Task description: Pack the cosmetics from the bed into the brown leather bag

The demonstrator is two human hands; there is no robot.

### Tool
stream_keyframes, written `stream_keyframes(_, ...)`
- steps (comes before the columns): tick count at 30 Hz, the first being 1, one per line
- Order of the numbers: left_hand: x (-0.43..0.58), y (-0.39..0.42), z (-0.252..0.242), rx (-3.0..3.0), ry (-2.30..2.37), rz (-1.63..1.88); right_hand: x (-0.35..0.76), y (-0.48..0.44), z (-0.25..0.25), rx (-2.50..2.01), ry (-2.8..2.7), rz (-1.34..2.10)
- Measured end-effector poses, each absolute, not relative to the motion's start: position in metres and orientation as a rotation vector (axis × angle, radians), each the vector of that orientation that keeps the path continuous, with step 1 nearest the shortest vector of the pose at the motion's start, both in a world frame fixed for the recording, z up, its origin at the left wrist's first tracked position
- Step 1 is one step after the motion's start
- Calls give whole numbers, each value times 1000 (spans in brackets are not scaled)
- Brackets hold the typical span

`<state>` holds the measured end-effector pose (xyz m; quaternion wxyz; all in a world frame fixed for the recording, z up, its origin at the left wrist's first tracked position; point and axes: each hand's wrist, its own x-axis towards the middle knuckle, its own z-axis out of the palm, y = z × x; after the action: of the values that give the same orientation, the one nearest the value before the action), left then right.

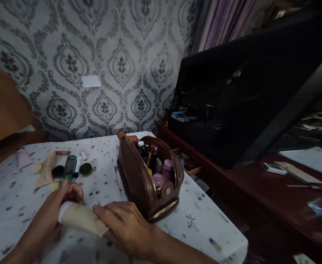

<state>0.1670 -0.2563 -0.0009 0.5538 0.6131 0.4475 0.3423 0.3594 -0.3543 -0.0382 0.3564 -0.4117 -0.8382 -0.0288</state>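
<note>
Between my two hands is a beige squeeze tube with a white cap end, held just above the table. My left hand is closed around the cap end. At the other, flat end, my right hand grips the tube with the thumb on top. Just beyond my right hand stands a brown leather cosmetic bag, unzipped. Inside it are several bottles and jars, among them a pink-capped bottle and a dark bottle with a white cap.
Past my left hand lie a green bottle, a peach tube, a pink tube and round dark lids. A patterned white cloth covers the table. To the right, a black television stands on a dark red cabinet.
</note>
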Motion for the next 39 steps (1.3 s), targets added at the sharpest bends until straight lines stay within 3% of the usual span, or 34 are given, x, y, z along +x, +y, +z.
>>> stream_keyframes(4, 200, -262, 28, 1294, 866, 806, 381, -372, -8, -974, -2079, -262)
stream_keyframes(7, 227, -269, 43, 1506, 798, 909, 406, -393, 21, -1010, -1928, -338)
stream_keyframes(14, 278, -268, 42, 2789, 356, 931, 468, -418, 57, -1331, -1449, -374)
stream_keyframes(17, 283, -263, 35, 3039, 193, 868, 490, -411, 58, -1360, -1380, -343)
stream_keyframes(31, 268, -273, 8, 3009, 399, 968, 506, -326, 84, -1568, -1856, -186)
stream_keyframes(39, 271, -275, 3, 2929, 373, 1087, 488, -295, 99, -1894, -1910, 164)
